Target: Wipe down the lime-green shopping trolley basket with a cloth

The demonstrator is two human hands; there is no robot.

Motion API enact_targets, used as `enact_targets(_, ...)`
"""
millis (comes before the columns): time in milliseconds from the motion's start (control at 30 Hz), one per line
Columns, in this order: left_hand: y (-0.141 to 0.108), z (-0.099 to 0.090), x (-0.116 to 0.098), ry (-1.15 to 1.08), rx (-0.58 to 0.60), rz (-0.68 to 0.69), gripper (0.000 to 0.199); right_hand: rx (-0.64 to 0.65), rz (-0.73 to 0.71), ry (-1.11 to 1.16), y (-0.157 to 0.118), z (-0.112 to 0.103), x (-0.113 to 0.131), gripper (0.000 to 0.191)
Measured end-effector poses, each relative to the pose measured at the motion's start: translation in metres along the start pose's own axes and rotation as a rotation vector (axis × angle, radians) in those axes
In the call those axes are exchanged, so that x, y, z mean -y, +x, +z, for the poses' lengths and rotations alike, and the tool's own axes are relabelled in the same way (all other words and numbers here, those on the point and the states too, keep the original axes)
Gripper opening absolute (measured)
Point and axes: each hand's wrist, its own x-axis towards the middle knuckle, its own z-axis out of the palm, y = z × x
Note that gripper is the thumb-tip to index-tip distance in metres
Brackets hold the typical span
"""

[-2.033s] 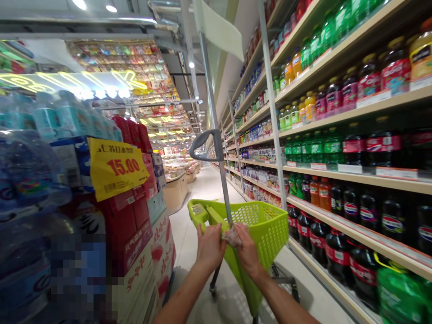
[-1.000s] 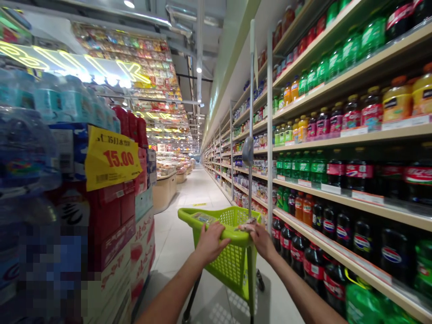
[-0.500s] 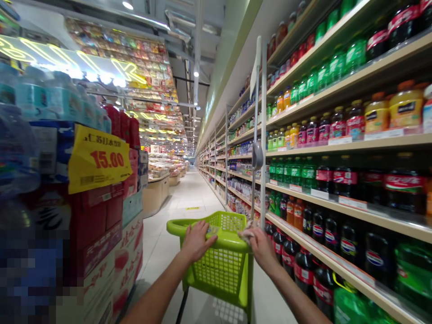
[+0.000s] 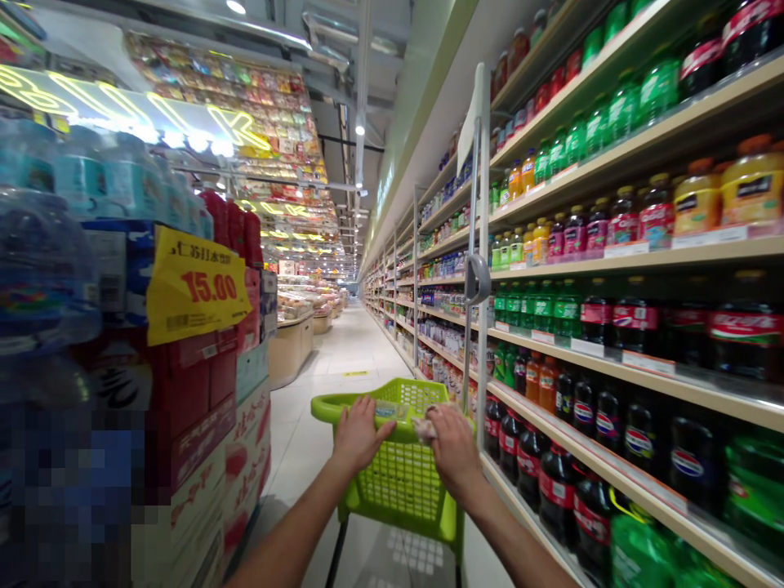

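In the head view, a green plastic shopping cart [image 4: 401, 482] with a grid-like basket stands in front of me. My left hand [image 4: 360, 433] grips the left part of its handle, fingers over the top and thumb to the right. A crumpled pale cloth [image 4: 424, 426] is in my right hand [image 4: 454, 449], pressed against the right part of the handle. My right fingertips are bent over the cloth and partly hide it. A small clear panel [image 4: 392, 410] on the handle shows between the two hands.
Shelves of soft drink bottles [image 4: 637, 314] line the right side. A grey metal pole [image 4: 476, 278] rises by the shelf edge. Stacked drink cartons [image 4: 202, 408] with a yellow price sign [image 4: 196, 286] stand close on the left. A tiled aisle [image 4: 343, 351] runs ahead past display counters [image 4: 291, 351].
My right hand has slid left along the handle with the cloth, closer to my left hand. The left hand keeps its place on the cart. The view has shifted slightly.
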Motion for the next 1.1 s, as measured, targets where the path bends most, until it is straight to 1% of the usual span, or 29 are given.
enact_targets(67,-0.003,0.004,-0.008,0.022,-0.048,-0.013,0.056,0.015,-0.048,0.038,0.002,0.014,0.019,0.047)
enact_targets(133,-0.004,0.002,-0.012,0.025,-0.065,-0.021,0.054,0.012,-0.095,0.117,0.003,0.023,0.030,0.054)
enact_targets(233,-0.001,-0.010,-0.019,-0.087,-0.026,-0.063,0.048,-0.046,-0.099,0.276,0.004,0.024,0.024,0.066)
enact_targets(300,0.002,-0.019,-0.031,-0.220,-0.031,-0.089,0.046,-0.122,-0.024,0.366,0.004,0.021,0.015,0.071)
enact_targets(333,0.004,-0.021,-0.039,-0.295,-0.041,-0.066,0.047,-0.162,0.041,0.412,0.005,0.019,0.012,0.071)
enact_targets(400,0.005,-0.020,-0.059,-0.445,-0.042,0.055,0.049,-0.204,0.198,0.542,0.009,0.016,0.008,0.067)
enact_targets(433,0.006,-0.016,-0.068,-0.517,-0.028,0.123,0.049,-0.189,0.265,0.629,0.011,0.015,0.006,0.064)
enact_targets(467,0.006,-0.012,-0.076,-0.577,-0.008,0.179,0.047,-0.146,0.310,0.724,0.012,0.013,0.004,0.061)
enact_targets(533,0.006,-0.003,-0.085,-0.642,0.020,0.240,0.040,-0.002,0.328,0.885,0.016,0.008,-0.005,0.056)
enact_targets(567,0.006,0.001,-0.086,-0.638,0.022,0.258,0.037,0.056,0.318,0.921,0.017,0.005,-0.011,0.054)
enact_targets(600,0.006,0.004,-0.085,-0.608,0.021,0.282,0.035,0.079,0.305,0.911,0.017,0.001,-0.018,0.052)
enact_targets(633,0.006,0.006,-0.083,-0.556,0.012,0.316,0.035,0.061,0.299,0.851,0.017,-0.004,-0.025,0.049)
enact_targets(700,0.004,0.008,-0.076,-0.416,-0.017,0.378,0.035,-0.033,0.291,0.614,0.014,-0.011,-0.039,0.043)
enact_targets(733,0.003,0.007,-0.072,-0.349,-0.033,0.403,0.034,-0.061,0.266,0.474,0.012,-0.014,-0.044,0.038)
enact_targets(767,0.002,0.005,-0.066,-0.300,-0.051,0.415,0.030,-0.058,0.224,0.347,0.008,-0.016,-0.048,0.033)
enact_targets(800,0.001,0.003,-0.059,-0.271,-0.067,0.399,0.026,-0.031,0.172,0.246,0.004,-0.017,-0.050,0.030)
enact_targets(833,0.001,0.000,-0.050,-0.260,-0.080,0.353,0.023,0.000,0.123,0.175,0.001,-0.018,-0.050,0.029)
enact_targets(867,0.002,-0.004,-0.040,-0.258,-0.092,0.279,0.021,0.023,0.084,0.127,-0.002,-0.018,-0.049,0.029)
enact_targets(933,0.004,-0.014,-0.018,-0.245,-0.121,0.097,0.021,0.017,0.060,0.090,-0.004,-0.018,-0.042,0.030)
enact_targets(967,0.006,-0.020,-0.008,-0.228,-0.125,0.030,0.020,-0.001,0.069,0.100,-0.003,-0.017,-0.036,0.031)
enact_targets(1000,0.008,-0.026,-0.001,-0.210,-0.115,0.004,0.020,-0.022,0.080,0.132,0.001,-0.016,-0.029,0.033)
enact_targets(1033,0.010,-0.032,0.003,-0.196,-0.090,0.019,0.020,-0.039,0.090,0.189,0.006,-0.014,-0.020,0.036)
enact_targets(1100,0.016,-0.043,0.001,-0.202,-0.007,0.109,0.025,-0.028,0.102,0.387,0.019,-0.008,0.002,0.043)
